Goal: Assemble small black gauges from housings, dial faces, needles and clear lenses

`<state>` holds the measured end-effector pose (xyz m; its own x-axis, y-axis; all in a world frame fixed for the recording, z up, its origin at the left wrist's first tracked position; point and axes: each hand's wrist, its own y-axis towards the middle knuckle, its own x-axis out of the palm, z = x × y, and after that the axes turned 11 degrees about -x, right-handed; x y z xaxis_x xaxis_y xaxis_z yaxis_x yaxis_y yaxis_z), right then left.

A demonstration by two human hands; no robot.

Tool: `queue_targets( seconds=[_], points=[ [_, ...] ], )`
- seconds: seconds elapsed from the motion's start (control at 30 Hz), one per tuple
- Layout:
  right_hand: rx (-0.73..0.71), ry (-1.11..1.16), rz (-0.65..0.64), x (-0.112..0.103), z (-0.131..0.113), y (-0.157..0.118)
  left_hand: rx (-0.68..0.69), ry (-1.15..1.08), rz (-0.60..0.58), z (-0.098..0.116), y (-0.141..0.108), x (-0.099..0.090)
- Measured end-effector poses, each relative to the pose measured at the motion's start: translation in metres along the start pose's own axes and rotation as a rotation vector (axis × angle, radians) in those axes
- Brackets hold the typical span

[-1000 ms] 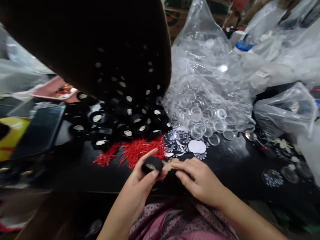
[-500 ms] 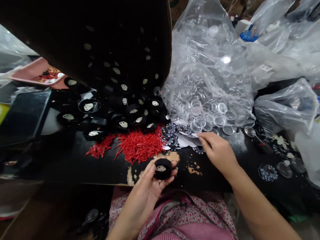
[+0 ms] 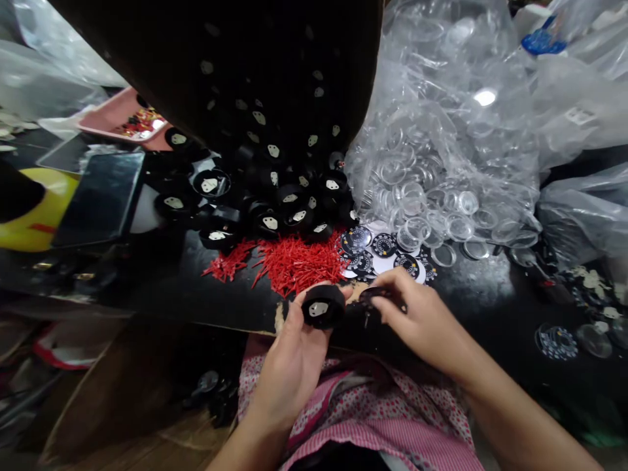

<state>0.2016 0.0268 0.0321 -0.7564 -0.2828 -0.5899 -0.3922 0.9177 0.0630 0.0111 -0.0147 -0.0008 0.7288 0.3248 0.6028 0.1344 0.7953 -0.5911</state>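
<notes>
My left hand [image 3: 299, 356] is wrapped round a round black housing [image 3: 322, 306] with a pale metal plate inside, tilted upward. Just right of it, my right hand [image 3: 409, 314] pinches a dark printed dial disc [image 3: 375, 294] between thumb and fingers. Behind my hands lies a heap of thin red pointers [image 3: 299, 265]. Printed dial discs [image 3: 384, 245], some showing white backs, are spread to its right. Many more black housings [image 3: 269, 224] are piled behind the red heap.
A plastic bag spills clear round covers [image 3: 417, 226] at the back right. Further right lie loose dials [image 3: 557, 342]. To the left are a dark flat tablet-like panel [image 3: 101, 196], a yellow object [image 3: 44, 222] and a pink tray [image 3: 115, 118]. A large dark container [image 3: 220, 59] overhangs the back.
My right hand has come back from the dial pile with a disc, close to the housing in my left hand. The camera view has shifted leftward.
</notes>
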Motion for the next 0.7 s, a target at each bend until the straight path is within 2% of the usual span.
queue_targets(
  seconds=[0.07,0.17,0.23,0.3,0.4,0.47,0.57,0.7],
  points=[
    [0.072,0.2,-0.035,0.016,-0.006,0.002,0.019,0.036,-0.034,-0.003,0.0,0.003],
    [0.174,0.429,0.086,0.025,-0.002,0.005,0.008,0.052,-0.044,-0.008,0.002,0.003],
    [0.204,0.477,0.137,0.023,0.002,0.004,0.037,0.033,-0.021,-0.009,0.004,0.002],
    [0.198,0.421,0.166,0.018,0.003,0.002,0.06,0.018,0.0,-0.009,0.007,0.002],
    [0.147,0.296,0.18,0.014,-0.004,0.002,-0.025,0.044,-0.023,-0.008,0.009,0.005],
    [0.089,0.22,0.157,0.016,-0.012,0.005,-0.084,0.077,-0.042,-0.009,0.007,0.006],
    [0.034,0.121,0.131,0.023,-0.021,0.01,-0.078,0.168,-0.019,-0.014,0.004,0.005],
    [0.116,0.11,0.094,0.028,-0.02,0.013,-0.037,0.324,0.002,-0.017,0.005,-0.001]
  ],
)
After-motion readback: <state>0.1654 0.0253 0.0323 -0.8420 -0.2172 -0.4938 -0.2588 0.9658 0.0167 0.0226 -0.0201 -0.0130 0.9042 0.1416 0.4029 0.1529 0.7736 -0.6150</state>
